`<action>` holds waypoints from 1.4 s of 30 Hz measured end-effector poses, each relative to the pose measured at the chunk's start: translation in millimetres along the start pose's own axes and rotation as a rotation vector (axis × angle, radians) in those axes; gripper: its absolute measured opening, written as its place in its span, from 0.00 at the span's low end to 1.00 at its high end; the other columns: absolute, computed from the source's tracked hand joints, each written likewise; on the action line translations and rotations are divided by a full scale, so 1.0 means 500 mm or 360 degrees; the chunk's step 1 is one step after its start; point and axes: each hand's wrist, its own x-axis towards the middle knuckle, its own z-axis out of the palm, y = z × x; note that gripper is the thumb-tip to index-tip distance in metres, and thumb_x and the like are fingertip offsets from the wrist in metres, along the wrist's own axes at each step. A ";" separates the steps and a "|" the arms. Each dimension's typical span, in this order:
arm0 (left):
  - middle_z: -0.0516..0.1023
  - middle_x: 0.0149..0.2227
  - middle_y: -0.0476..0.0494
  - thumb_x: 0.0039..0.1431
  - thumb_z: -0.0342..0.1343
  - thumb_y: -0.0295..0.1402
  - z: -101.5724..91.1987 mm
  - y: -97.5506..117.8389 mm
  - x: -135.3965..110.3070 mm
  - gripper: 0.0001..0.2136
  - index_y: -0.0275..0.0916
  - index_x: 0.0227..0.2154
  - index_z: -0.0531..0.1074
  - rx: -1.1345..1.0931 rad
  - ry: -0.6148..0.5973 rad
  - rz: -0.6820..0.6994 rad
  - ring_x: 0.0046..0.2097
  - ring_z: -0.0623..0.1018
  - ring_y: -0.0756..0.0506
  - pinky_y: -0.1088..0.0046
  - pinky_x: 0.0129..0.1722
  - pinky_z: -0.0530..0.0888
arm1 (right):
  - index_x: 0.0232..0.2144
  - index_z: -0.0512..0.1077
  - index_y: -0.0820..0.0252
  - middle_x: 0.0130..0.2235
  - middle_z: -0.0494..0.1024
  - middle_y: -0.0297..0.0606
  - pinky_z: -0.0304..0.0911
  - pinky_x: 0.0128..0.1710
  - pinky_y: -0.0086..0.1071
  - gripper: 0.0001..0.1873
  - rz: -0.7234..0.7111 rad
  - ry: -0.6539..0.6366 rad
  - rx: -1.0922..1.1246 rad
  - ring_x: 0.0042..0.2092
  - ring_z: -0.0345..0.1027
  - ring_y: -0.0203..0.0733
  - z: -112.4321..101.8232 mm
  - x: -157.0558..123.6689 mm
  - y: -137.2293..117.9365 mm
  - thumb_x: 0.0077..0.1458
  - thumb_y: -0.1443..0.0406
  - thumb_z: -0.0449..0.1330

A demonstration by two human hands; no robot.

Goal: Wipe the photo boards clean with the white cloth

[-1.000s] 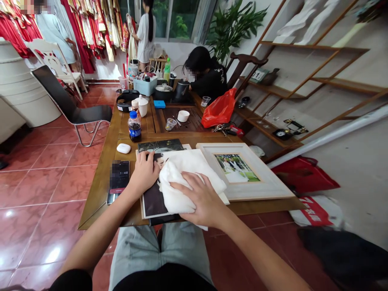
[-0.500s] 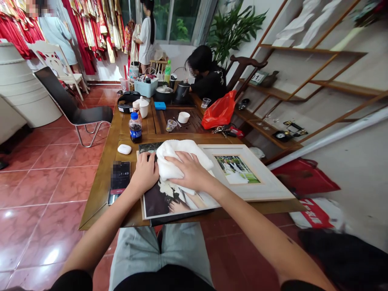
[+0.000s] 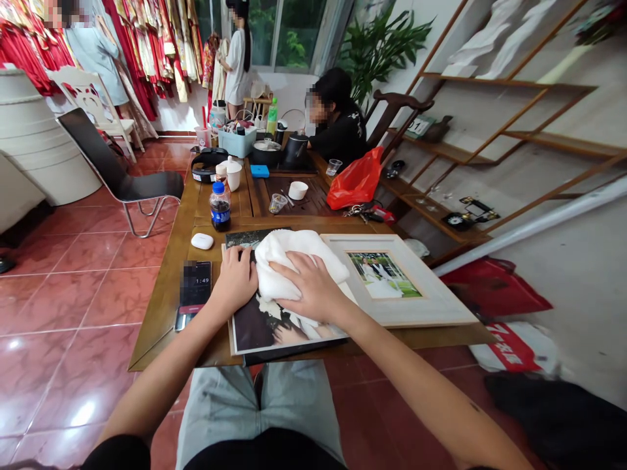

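Observation:
A large photo print (image 3: 257,333) with a pale border lies on the wooden table in front of me. My left hand (image 3: 236,277) rests on its left part, fingers somewhat bent and apart, holding nothing. Bunched on the print is a white towel (image 3: 321,248). My right hand (image 3: 313,287) presses down on this towel with its fingers curved over the folds. The towel and my hands hide much of the picture. Just to the right is a framed photo (image 3: 385,274) with a wide white mat, lying flat.
On the left stand a dark-drink bottle (image 3: 220,207), a white earbud case (image 3: 202,241) and a phone (image 3: 194,294). Farther back are a small white bowl (image 3: 298,190) and a red plastic bag (image 3: 356,183). A person in black (image 3: 340,127) sits at the far end.
My right hand and the towel have shifted slightly toward me and to the right over the print. My left hand has stayed in place.

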 end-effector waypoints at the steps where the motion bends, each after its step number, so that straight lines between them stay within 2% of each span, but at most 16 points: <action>1: 0.68 0.53 0.29 0.67 0.45 0.28 0.001 -0.001 0.000 0.19 0.29 0.58 0.66 -0.0005 0.0002 -0.0001 0.60 0.67 0.34 0.48 0.62 0.66 | 0.66 0.64 0.55 0.64 0.64 0.57 0.48 0.61 0.57 0.39 -0.0020 0.0006 0.0004 0.64 0.54 0.64 0.000 -0.010 -0.004 0.55 0.51 0.64; 12: 0.67 0.53 0.33 0.68 0.45 0.31 0.008 -0.007 -0.002 0.18 0.34 0.58 0.65 -0.0083 0.0037 -0.0005 0.60 0.67 0.35 0.45 0.63 0.65 | 0.62 0.69 0.51 0.61 0.68 0.54 0.43 0.63 0.61 0.40 -0.0178 0.0057 0.0149 0.65 0.55 0.64 -0.002 -0.107 -0.071 0.48 0.49 0.67; 19: 0.66 0.54 0.32 0.69 0.44 0.31 0.004 -0.009 0.000 0.18 0.33 0.59 0.64 -0.0069 -0.0032 -0.0048 0.61 0.67 0.35 0.50 0.62 0.66 | 0.63 0.67 0.48 0.63 0.67 0.52 0.40 0.63 0.63 0.41 -0.0272 0.0003 0.0197 0.67 0.53 0.64 0.000 -0.110 -0.107 0.48 0.45 0.64; 23: 0.65 0.55 0.31 0.69 0.44 0.32 0.003 -0.011 0.002 0.19 0.34 0.60 0.63 -0.0087 -0.0082 -0.0058 0.62 0.66 0.34 0.48 0.62 0.66 | 0.64 0.64 0.47 0.65 0.65 0.52 0.38 0.64 0.64 0.43 -0.0339 -0.0023 0.0198 0.67 0.52 0.65 0.006 -0.109 -0.125 0.49 0.43 0.63; 28: 0.66 0.55 0.34 0.68 0.46 0.31 0.013 -0.015 0.002 0.19 0.37 0.60 0.63 -0.0103 -0.0052 -0.0092 0.62 0.66 0.35 0.46 0.63 0.64 | 0.65 0.63 0.47 0.66 0.63 0.52 0.38 0.63 0.65 0.43 -0.0412 -0.0012 0.0194 0.66 0.52 0.66 0.018 -0.111 -0.148 0.51 0.40 0.60; 37: 0.66 0.54 0.34 0.68 0.46 0.31 0.008 -0.012 0.002 0.19 0.35 0.59 0.64 -0.0090 -0.0018 -0.0043 0.61 0.67 0.35 0.47 0.64 0.64 | 0.63 0.65 0.45 0.66 0.64 0.48 0.38 0.64 0.61 0.42 -0.0292 0.0052 0.0194 0.66 0.53 0.64 0.015 -0.126 -0.140 0.49 0.40 0.61; 42: 0.67 0.53 0.31 0.67 0.46 0.30 0.002 -0.002 0.000 0.19 0.31 0.58 0.66 -0.0044 0.0028 0.0002 0.60 0.67 0.34 0.46 0.64 0.64 | 0.59 0.69 0.49 0.63 0.67 0.52 0.43 0.62 0.60 0.40 -0.0162 0.0192 0.0098 0.63 0.57 0.64 0.013 -0.155 -0.110 0.46 0.44 0.65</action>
